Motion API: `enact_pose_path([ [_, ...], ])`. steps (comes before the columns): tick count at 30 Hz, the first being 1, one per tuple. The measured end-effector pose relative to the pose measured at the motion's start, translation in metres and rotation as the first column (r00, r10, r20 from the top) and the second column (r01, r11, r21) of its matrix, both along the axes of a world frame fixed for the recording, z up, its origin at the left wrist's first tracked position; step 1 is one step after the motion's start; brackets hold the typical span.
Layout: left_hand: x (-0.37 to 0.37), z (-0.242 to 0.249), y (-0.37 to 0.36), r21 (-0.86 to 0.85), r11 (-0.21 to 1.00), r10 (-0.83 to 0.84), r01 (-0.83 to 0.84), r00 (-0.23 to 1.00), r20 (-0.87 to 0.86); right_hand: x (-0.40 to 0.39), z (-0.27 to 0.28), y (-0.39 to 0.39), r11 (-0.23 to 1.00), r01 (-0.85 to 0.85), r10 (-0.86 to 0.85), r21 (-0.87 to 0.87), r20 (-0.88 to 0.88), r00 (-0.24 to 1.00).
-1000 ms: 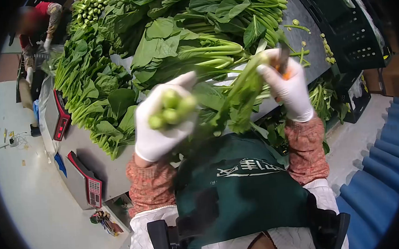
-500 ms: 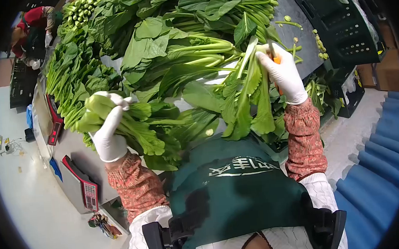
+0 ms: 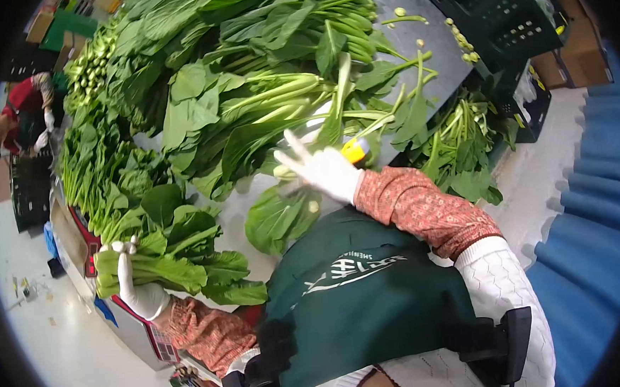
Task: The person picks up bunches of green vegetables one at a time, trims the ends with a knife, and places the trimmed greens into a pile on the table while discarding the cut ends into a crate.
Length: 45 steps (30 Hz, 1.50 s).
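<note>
My left hand (image 3: 137, 286), in a white glove, grips a bunch of leafy greens (image 3: 176, 269) by its pale stem ends, low on the left side of the table. My right hand (image 3: 323, 170), also gloved, is in front of the apron with a knife held in it; the yellow-orange knife handle (image 3: 353, 150) sticks out by the wrist. Its index and middle fingers stretch out over the pale stem of a single green (image 3: 279, 216). The blade is mostly hidden. Just beyond that hand lie loose stalks (image 3: 380, 122) with leaves.
A large pile of leafy greens (image 3: 264, 19) covers the table's far side. Dark green crates (image 3: 491, 19) stand at the right, with trimmed ends (image 3: 462, 41) nearby. A red-framed scale (image 3: 159, 342) sits at the left. Another person (image 3: 27, 111) works at far left.
My left hand has carried its bunch left and lower. My right hand has let go of the greens it held upright and moved left across the front of the apron, keeping the knife.
</note>
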<state>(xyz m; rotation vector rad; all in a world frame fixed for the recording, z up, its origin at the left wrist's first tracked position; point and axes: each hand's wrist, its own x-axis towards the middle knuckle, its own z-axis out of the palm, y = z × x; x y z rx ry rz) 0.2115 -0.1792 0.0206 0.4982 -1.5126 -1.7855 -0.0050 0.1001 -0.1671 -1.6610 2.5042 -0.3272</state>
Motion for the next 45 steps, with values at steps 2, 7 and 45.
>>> enact_pose_path([
  [2,0.002,-0.007,-0.004,0.035,0.997,0.074,-0.075,0.996,0.046,-0.022,0.016,0.012,0.992,0.118,-0.121,0.034,0.084,0.989],
  [7,-0.01,-0.009,-0.004,0.126,0.99,0.041,-0.057,0.991,0.126,-0.025,0.001,0.029,0.975,0.201,-0.197,0.094,-0.051,0.979],
  [45,-0.137,0.022,0.09,-0.135,0.946,-0.236,0.294,0.913,0.332,-0.006,-0.106,0.367,0.555,0.395,-0.815,0.732,0.383,0.436],
])
